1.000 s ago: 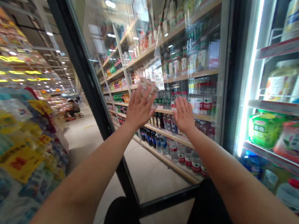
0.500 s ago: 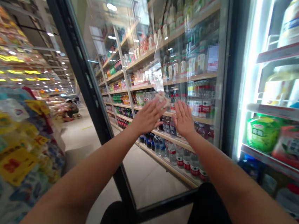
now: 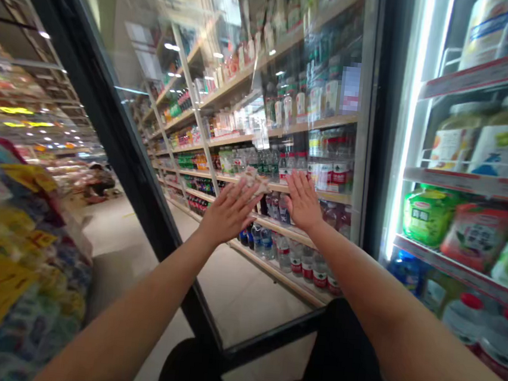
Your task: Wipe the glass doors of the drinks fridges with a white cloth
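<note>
A tall glass door (image 3: 264, 311) with a black frame stands swung open in front of me. My left hand (image 3: 229, 212) holds a crumpled, pale patterned cloth (image 3: 255, 180) against the glass beneath its outstretched fingers. To the right, my right hand (image 3: 304, 201) is open, fingers extended, its palm turned to the pane and seemingly resting on it. Nothing shows in the right hand.
On the right is a lit fridge with shelves (image 3: 474, 182) of bottles and a green pouch (image 3: 429, 216). Drink shelves (image 3: 277, 229) show through the glass. Packaged goods (image 3: 11, 239) are stacked at the left beside the tiled floor (image 3: 116, 261). A person crouches far back, blurred.
The left hand and cloth have moved left and slightly down across the glass, away from the right hand. The right hand barely shifts, and the view has turned slightly right.
</note>
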Tool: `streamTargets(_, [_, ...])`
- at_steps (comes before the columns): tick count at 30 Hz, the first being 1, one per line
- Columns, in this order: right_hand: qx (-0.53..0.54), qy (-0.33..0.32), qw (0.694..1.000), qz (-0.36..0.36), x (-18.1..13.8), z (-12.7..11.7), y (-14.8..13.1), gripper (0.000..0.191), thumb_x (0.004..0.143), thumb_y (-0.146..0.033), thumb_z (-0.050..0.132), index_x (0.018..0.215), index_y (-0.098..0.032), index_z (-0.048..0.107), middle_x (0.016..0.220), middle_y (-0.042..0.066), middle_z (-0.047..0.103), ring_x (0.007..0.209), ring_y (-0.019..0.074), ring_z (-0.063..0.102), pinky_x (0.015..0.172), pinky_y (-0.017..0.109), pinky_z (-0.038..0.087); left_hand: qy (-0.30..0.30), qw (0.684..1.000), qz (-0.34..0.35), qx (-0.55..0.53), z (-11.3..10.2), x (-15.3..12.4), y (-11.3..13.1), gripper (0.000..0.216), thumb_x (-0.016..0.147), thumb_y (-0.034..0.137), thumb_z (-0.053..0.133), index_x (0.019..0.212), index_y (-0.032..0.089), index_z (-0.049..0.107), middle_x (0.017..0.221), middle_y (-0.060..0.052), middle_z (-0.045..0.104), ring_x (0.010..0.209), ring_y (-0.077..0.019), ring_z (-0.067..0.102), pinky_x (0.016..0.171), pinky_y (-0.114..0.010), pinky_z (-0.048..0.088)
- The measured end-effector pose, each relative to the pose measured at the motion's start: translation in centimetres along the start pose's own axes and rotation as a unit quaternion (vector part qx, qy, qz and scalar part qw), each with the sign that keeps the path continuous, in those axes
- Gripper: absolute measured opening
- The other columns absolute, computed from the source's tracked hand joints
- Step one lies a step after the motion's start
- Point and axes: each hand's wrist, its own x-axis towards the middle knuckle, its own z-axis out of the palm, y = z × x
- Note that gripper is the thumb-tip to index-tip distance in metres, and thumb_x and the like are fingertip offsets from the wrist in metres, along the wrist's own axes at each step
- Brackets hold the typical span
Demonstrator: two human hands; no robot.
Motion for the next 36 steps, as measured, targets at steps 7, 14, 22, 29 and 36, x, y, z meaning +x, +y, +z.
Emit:
streamTargets(7, [0.054, 0.037, 0.998, 0.019, -0.2, -0.5, -0.9, 0.058, 0.102, -0.026, 0.034, 0.159, -0.017, 0.028, 0.165, 0.011, 0.031, 0.158, 0.0227, 0.012, 0.128, 0.054, 0.019, 0.113, 0.955, -0.272, 0.026, -0.6, 0.0, -2.7, 0.070, 0.098, 0.037, 0.052, 0.160, 0.023, 0.023, 0.169, -0.005, -0.002, 0.155, -0.0322, -0.011, 0.127, -0.062, 0.004])
streamTargets(14, [0.142, 0.027, 0.980, -0.136, -1.5, -0.8, -7.5, 0.060, 0.100, -0.021, 0.032, 0.159, -0.014, 0.025, 0.159, 0.014, 0.041, 0.153, 0.0184, 0.029, 0.125, 0.044, 0.030, 0.110, 0.971, -0.160, -0.141, 2.2, -0.8, 5.6, 0.079, 0.101, 0.063, 0.018, 0.162, 0.014, 0.007, 0.166, -0.018, 0.019, 0.156, -0.0314, -0.002, 0.126, -0.054, 0.013])
streamTargets(22, [0.066, 0.019, 0.993, -0.096, -1.6, 1.0, -11.4, 0.052, 0.102, -0.027, 0.040, 0.154, -0.022, 0.039, 0.162, 0.008, 0.038, 0.153, 0.0221, 0.028, 0.124, 0.043, 0.027, 0.198, 0.951, -0.196, -0.133, 1.8, -4.6, 6.8, 0.064, 0.105, 0.039, 0.031, 0.162, 0.023, 0.007, 0.167, -0.013, 0.019, 0.154, -0.0257, 0.022, 0.125, -0.046, 0.026])
streamTargets(29, [0.000, 0.056, 0.996, -0.070, -4.7, 1.7, -7.1, 0.047, 0.099, -0.023, 0.046, 0.145, -0.027, 0.052, 0.151, 0.006, 0.053, 0.140, 0.0180, 0.046, 0.127, 0.042, 0.017, 0.090, 0.965, -0.235, 0.074, 3.8, -8.5, 6.5, 0.075, 0.096, 0.029, 0.058, 0.161, 0.020, 0.021, 0.161, -0.011, 0.030, 0.155, -0.0282, 0.008, 0.129, -0.050, 0.003])
streamTargets(36, [0.063, 0.162, 0.922, 0.345, -8.9, 0.8, 3.5, 0.060, 0.096, -0.030, 0.031, 0.147, 0.001, 0.040, 0.157, 0.031, 0.034, 0.152, 0.0332, 0.028, 0.121, 0.062, 0.024, 0.075, 0.962, -0.256, 0.064, 4.4, -8.5, 6.7, 0.073, 0.098, 0.031, 0.054, 0.161, 0.021, 0.018, 0.161, -0.011, 0.029, 0.154, -0.0281, 0.008, 0.129, -0.051, 0.002])
